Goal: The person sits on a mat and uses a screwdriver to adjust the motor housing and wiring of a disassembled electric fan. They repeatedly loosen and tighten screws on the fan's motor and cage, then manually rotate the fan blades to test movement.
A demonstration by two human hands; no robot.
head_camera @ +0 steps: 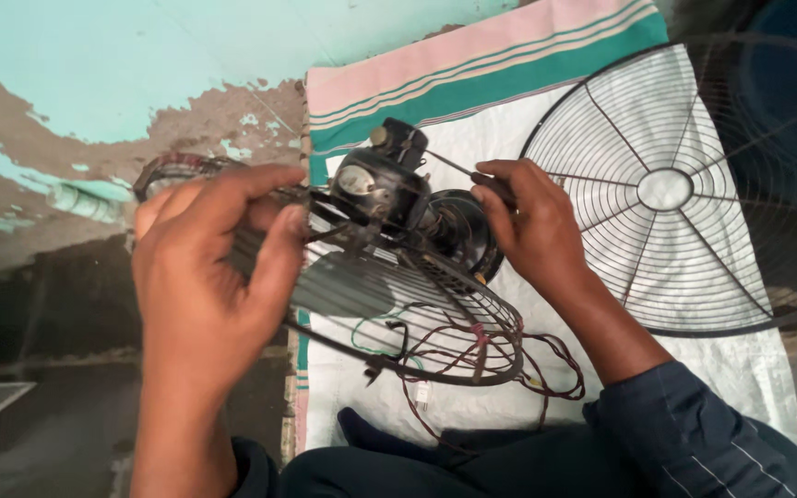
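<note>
Item: fan motor [382, 189], black, dusty, wires [481, 355] trailing loose, held over a white cloth [472, 129] on the floor. Left hand [205, 277], grip closed around the rear guard [398, 314]. Right hand [532, 221], grip pinching a screwdriver [458, 169] against the motor housing. Step judged: working a screw; steady tip needed next. Detached front grille [666, 189] lies just beside.
</note>
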